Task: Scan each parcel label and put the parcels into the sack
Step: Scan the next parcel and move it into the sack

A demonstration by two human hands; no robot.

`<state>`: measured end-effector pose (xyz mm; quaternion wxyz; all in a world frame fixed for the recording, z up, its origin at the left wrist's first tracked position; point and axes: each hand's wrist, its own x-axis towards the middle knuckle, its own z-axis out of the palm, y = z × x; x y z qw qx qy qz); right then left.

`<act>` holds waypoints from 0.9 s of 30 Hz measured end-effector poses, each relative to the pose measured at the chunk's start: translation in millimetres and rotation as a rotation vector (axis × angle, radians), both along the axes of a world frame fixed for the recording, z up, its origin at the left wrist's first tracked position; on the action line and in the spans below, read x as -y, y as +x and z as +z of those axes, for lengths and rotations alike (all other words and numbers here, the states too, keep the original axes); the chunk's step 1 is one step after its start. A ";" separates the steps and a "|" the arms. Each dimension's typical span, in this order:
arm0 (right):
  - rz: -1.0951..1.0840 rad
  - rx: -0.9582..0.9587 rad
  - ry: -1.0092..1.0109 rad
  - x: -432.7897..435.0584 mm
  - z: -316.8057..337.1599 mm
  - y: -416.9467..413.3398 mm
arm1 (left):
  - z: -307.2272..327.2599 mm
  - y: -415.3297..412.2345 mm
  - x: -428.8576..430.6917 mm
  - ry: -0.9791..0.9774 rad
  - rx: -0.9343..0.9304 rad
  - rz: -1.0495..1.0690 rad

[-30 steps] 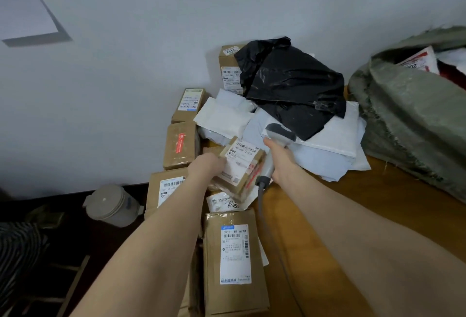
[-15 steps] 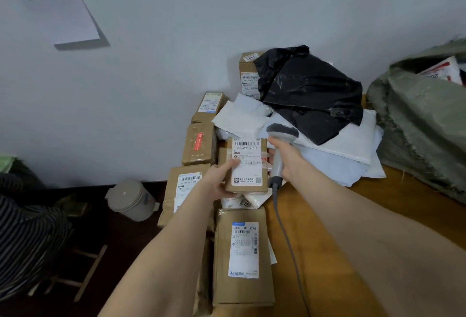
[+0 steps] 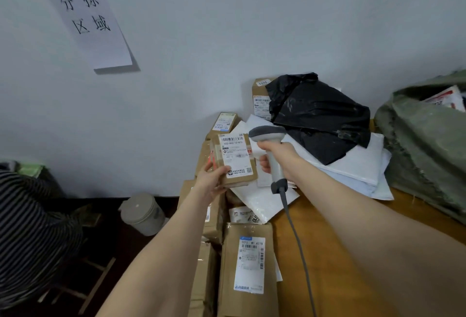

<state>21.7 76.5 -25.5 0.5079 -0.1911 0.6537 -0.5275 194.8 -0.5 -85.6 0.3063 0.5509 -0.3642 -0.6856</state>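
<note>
wall sign [image 3: 88,21] — 分拣区域; label [image 3: 235,156] on held parcel [image 3: 242,182] — 502-602-12-815

A brown parcel [image 3: 237,161] is held, label showing, by the left hand [image 3: 210,183]. Just right of the parcel, a grey scanner [image 3: 276,173] is gripped by the right hand [image 3: 282,153], head turned toward it. A green sack [image 3: 423,155] is seen well right of the parcel.

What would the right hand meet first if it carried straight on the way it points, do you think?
The right hand would probably meet the small brown cardboard parcel in the left hand; depth unclear.
</note>
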 end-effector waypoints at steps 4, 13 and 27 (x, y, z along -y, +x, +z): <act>0.073 -0.008 -0.007 -5.3 17.1 13.4 | -0.3 -2.2 -3.8 -0.016 -0.017 0.026; 0.135 -0.014 0.009 -8.8 24.3 15.3 | -0.2 -7.1 -5.3 -0.002 0.014 0.038; 0.099 -0.021 0.054 -5.8 20.5 9.7 | -4.5 -5.2 -0.7 0.000 0.067 -0.019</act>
